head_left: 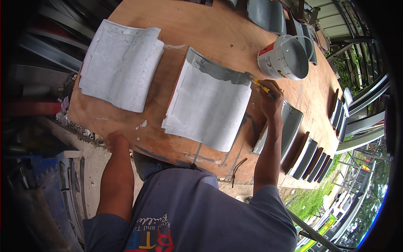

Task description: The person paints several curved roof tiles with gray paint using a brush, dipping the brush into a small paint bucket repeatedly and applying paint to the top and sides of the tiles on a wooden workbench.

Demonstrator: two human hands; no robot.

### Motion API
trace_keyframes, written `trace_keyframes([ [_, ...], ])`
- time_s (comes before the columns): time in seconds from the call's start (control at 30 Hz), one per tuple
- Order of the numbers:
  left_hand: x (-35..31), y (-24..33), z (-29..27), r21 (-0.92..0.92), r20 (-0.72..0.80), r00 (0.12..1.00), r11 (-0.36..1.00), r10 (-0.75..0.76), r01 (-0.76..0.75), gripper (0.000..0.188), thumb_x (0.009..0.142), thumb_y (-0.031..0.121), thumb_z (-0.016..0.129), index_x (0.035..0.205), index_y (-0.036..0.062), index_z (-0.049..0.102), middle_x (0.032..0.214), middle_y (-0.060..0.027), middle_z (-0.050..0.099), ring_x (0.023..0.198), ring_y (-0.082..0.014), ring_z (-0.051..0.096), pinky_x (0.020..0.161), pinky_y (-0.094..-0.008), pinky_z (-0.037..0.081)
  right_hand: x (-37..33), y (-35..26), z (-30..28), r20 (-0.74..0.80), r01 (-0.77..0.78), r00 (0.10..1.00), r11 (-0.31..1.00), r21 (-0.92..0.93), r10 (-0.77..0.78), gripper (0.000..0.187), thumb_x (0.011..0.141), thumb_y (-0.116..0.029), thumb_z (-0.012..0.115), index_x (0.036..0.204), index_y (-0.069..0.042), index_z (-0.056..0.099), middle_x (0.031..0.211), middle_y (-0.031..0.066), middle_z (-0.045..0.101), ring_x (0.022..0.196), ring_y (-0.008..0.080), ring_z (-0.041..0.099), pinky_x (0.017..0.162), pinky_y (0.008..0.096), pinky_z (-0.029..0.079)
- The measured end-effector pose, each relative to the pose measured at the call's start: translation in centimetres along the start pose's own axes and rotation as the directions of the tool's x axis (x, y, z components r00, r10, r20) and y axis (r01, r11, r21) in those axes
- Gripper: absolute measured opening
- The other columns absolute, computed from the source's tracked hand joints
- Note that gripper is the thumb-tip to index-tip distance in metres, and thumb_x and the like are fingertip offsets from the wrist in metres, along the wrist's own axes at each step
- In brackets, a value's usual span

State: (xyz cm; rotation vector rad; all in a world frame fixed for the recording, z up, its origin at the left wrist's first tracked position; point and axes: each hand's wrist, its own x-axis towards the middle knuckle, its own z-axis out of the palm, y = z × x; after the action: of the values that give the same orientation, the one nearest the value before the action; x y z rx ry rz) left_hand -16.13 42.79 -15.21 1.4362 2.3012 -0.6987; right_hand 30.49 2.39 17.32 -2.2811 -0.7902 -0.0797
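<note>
My right hand (pixel 272 97) grips a paintbrush (pixel 263 87) with a yellow and black handle. Its bristles touch the far right corner of a curved roof tile (pixel 205 107). Wet grey paint covers a band along that tile's far edge; the rest of its face is white. At the near left edge of the wooden table (pixel 126 130), my left hand (pixel 116 140) rests low, its fingers mostly hidden by the wrist and the edge. Beyond the tile, to the right, stands a white paint bucket (pixel 275 61) with grey paint inside and its wire handle raised.
Another white roof tile (pixel 121 65) lies to the left. A grey-painted tile (pixel 289 126) sits right of my forearm, with several tiles standing on edge (pixel 310 157) farther right. More grey tiles (pixel 266 16) lie at the far side. Metal lengths (pixel 54 52) are stacked left of the table.
</note>
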Motion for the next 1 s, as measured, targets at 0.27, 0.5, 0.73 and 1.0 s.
trace_keyframes([
  [0.27, -5.7, 0.9, -5.3, 0.122, 0.118, 0.99, 0.988, 0.077, -0.091, 0.05, 0.097, 0.022, 0.062, 0.133, -0.0104, 0.05, 0.123, -0.0169, 0.071, 0.105, -0.0299, 0.075, 0.085, -0.0436, 0.063, -2.2, -0.9, 0.0, -0.068, 0.003, 0.998, 0.998, 0.063, 0.002, 0.021, 0.086, 0.002, 0.075, 0.107, -0.001, 0.075, 0.105, 0.0149, 0.073, 0.093, 0.0271, 0.072, 0.085, 0.0339, 0.055],
  [0.5, -9.3, 2.2, -6.9, 0.311, 0.197, 0.934, 0.884, 0.299, -0.349, 0.045, 0.096, 0.022, 0.067, 0.125, -0.0115, 0.061, 0.125, -0.0196, 0.069, 0.106, -0.0303, 0.075, 0.085, -0.042, 0.062, -4.4, -0.8, -0.5, -0.095, 0.019, 0.995, 0.997, 0.069, -0.012, 0.027, 0.08, 0.007, 0.077, 0.105, -0.001, 0.075, 0.103, 0.0144, 0.072, 0.091, 0.0313, 0.071, 0.081, 0.0374, 0.055],
  [0.73, -9.0, 0.1, -6.8, 0.354, 0.066, 0.896, 0.83, 0.439, -0.432, 0.027, 0.091, 0.018, 0.074, 0.111, -0.0006, 0.076, 0.113, -0.0149, 0.076, 0.099, -0.0266, 0.076, 0.079, -0.0377, 0.062, -2.1, -5.4, -7.2, -0.112, -0.086, 0.988, 0.987, 0.137, 0.102, 0.024, 0.084, 0.004, 0.076, 0.107, 0.0, 0.076, 0.102, 0.0084, 0.073, 0.089, 0.0186, 0.071, 0.077, 0.0323, 0.055],
  [1.0, -14.5, 1.1, -10.5, 0.632, 0.176, 0.783, 0.542, 0.597, -0.554, 0.019, 0.09, 0.014, 0.074, 0.107, 0.0081, 0.081, 0.108, -0.0123, 0.078, 0.099, -0.0242, 0.077, 0.078, -0.0366, 0.062, 9.8, 2.2, -15.1, -0.519, -0.161, 0.842, 0.987, 0.014, 0.145, 0.039, 0.093, -0.03, 0.075, 0.099, 0.008, 0.076, 0.076, 0.0146, 0.075, 0.068, 0.0187, 0.072, 0.063, 0.0331, 0.054],
])
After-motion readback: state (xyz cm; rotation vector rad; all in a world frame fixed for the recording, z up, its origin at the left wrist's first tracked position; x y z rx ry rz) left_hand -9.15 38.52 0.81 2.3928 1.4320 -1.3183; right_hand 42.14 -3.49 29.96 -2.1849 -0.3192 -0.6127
